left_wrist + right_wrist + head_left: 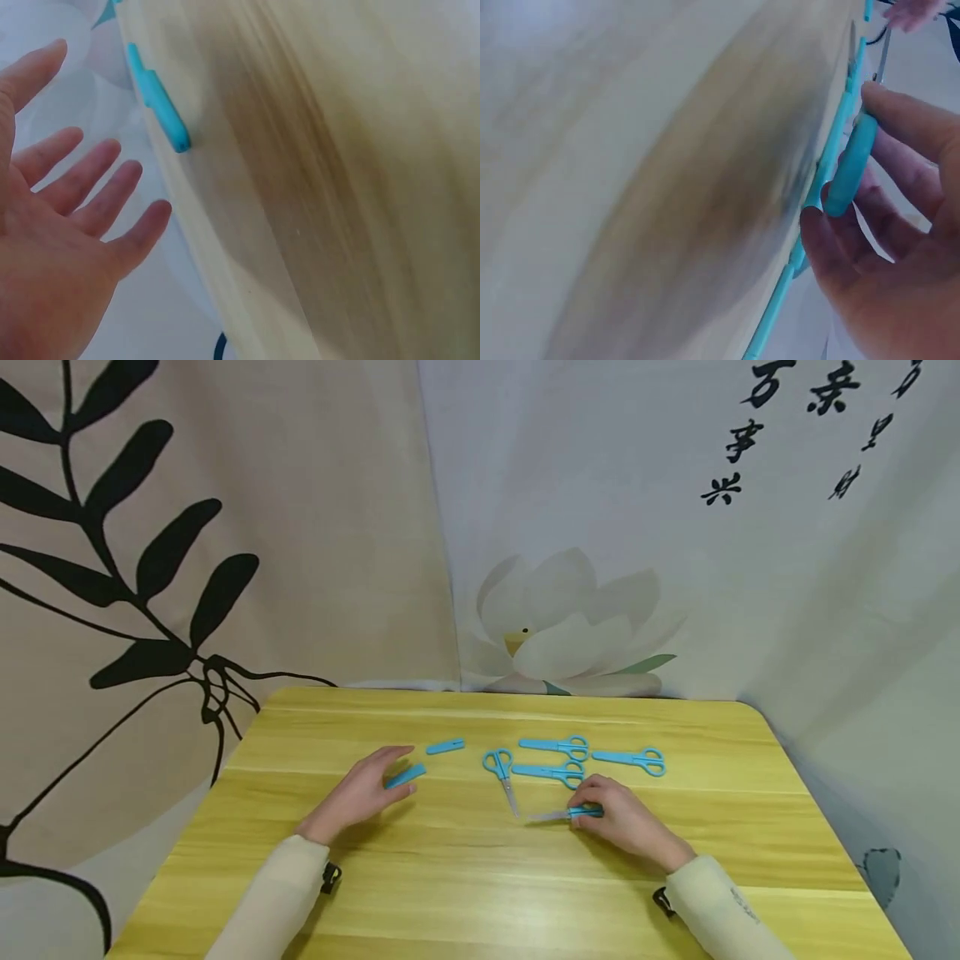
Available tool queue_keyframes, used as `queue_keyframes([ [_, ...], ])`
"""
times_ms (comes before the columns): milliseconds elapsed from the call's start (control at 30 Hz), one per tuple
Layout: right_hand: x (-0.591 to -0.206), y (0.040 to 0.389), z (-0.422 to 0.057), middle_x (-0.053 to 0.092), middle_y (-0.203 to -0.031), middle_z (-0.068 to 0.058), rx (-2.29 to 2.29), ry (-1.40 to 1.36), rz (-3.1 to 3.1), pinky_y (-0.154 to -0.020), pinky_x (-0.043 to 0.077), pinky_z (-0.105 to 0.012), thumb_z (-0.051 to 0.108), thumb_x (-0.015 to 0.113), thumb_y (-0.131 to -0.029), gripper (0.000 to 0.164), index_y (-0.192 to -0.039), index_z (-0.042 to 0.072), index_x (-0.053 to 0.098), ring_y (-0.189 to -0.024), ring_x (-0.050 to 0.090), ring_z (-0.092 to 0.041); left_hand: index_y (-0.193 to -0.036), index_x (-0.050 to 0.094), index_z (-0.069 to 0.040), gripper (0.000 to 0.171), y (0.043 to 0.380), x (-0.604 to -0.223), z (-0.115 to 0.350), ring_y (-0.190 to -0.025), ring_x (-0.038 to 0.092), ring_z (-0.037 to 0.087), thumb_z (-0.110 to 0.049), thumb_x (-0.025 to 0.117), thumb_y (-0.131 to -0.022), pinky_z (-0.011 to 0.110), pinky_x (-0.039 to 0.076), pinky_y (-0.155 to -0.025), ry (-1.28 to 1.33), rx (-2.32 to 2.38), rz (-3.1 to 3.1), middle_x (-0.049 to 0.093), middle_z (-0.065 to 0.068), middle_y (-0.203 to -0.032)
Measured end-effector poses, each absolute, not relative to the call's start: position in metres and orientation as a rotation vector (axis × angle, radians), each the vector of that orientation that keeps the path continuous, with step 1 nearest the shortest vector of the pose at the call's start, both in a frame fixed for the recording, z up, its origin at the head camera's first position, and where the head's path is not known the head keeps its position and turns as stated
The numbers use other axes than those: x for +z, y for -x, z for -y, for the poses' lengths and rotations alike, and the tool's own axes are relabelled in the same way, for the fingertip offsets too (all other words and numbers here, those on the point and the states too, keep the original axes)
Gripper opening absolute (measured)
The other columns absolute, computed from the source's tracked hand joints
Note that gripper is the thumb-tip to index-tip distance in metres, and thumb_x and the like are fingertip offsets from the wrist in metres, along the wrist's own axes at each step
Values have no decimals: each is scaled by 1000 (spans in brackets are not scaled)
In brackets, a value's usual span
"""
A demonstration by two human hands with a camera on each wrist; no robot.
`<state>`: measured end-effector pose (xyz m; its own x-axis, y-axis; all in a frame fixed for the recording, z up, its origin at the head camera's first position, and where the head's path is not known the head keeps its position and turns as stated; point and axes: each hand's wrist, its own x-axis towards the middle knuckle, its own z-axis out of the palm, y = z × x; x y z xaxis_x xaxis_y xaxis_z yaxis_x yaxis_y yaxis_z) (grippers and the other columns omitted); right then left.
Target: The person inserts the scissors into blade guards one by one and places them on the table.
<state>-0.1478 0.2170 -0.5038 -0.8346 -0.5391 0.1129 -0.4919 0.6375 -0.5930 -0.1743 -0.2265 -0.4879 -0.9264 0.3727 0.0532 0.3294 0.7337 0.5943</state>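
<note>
My right hand (617, 818) pinches the blue handles of a pair of scissors (587, 811), whose bare blades point left. In the right wrist view, thumb and fingers close round the blue handle (853, 165). My left hand (363, 792) is spread, with a blue blade cover (406, 776) between thumb and fingers in the head view. The left wrist view shows these fingers apart and the palm holding nothing. Another blue cover (446, 746) lies just beyond the left fingertips. Uncovered scissors (498, 768) lie between the hands, blades toward me.
Three sheathed blue scissors lie beyond my right hand: an upper pair (551, 745), a lower pair (546, 772) and one at the right (628, 758). They rest on a wooden table (480, 893). A printed curtain (360, 527) hangs behind its far edge.
</note>
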Motion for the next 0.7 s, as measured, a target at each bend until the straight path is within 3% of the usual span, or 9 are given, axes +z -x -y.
queue_keyframes([
  [133,-500,144,-222,64,-114,6,-980,813,-2800,-93,55,-44,14,80,-93,13,-105,16,77,-107,63,-20,-152,48,-1,66,186,-492,224,-131,55,41,-26,76,-97,58,48,-105,-570,988,-2790,54,21,-147],
  [333,-499,138,-222,64,-113,6,-1019,823,-2789,-88,57,-40,12,80,-92,12,-103,17,77,-103,64,-18,-144,57,1,58,198,-503,228,-116,63,29,-24,78,-96,49,54,-97,-583,950,-2748,64,13,-128],
  [567,-494,134,-221,63,-112,6,-1042,848,-2788,-86,57,-42,13,80,-93,12,-102,19,76,-102,64,-18,-135,63,4,50,205,-509,230,-102,62,22,-17,80,-93,43,55,-91,-599,907,-2755,64,8,-115],
  [700,-494,134,-221,63,-113,6,-1035,848,-2781,-87,57,-41,15,79,-94,10,-103,19,76,-102,64,-18,-126,69,1,36,208,-509,227,-94,60,18,-11,79,-93,38,55,-85,-611,898,-2764,63,5,-107],
])
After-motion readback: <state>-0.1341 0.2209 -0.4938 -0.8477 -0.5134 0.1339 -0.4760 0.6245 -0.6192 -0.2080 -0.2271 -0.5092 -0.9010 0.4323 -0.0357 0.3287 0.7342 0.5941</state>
